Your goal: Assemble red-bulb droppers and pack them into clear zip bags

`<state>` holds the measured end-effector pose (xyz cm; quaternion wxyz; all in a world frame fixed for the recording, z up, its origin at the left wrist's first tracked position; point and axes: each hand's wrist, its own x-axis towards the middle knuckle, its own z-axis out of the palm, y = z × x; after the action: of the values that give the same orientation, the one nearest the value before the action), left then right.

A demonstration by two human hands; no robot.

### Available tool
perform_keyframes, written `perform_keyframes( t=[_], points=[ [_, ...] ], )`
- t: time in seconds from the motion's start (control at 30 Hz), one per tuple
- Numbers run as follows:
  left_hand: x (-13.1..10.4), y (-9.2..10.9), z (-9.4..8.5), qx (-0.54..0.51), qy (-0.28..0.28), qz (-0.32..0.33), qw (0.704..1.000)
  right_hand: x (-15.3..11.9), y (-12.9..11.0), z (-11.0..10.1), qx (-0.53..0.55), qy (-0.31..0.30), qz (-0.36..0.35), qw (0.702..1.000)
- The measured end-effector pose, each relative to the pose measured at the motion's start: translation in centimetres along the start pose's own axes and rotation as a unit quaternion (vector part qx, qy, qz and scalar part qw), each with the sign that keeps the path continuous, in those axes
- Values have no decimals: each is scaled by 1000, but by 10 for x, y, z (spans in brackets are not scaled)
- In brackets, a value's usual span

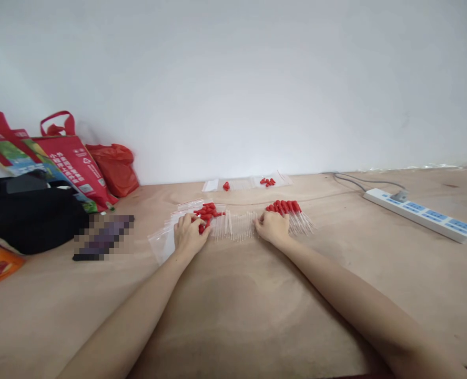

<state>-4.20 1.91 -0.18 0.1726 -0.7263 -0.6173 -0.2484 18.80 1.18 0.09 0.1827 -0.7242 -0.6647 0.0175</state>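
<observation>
Here, bulbous red pieces (pixel 207 210) are touching the half-curled left hand (pixel 189 234) at its one o'clock; whether this or the right hand (pixel 274 227) is gripping anything, I can't tell.

I count two hands (pixel 188 235), one power strip (pixel 422 215), one plug (pixel 399 196), but red pieces (pixel 292 206) and thin sticks (pixel 229 226) defy counting.
</observation>
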Motion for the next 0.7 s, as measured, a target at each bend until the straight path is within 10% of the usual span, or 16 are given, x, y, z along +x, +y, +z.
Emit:
perform_keyframes(
  t=[0.3,0.53,0.7],
  points=[
    [-5,21,-19,-163,91,69,980,9,-12,-1,-10,-78,35,996],
    [-32,59,-36,-332,-146,247,899,2,6,-2,19,-5,-30,999],
    [-40,67,-29,-330,-168,241,897,-21,51,1,120,107,-156,975]
  ],
)
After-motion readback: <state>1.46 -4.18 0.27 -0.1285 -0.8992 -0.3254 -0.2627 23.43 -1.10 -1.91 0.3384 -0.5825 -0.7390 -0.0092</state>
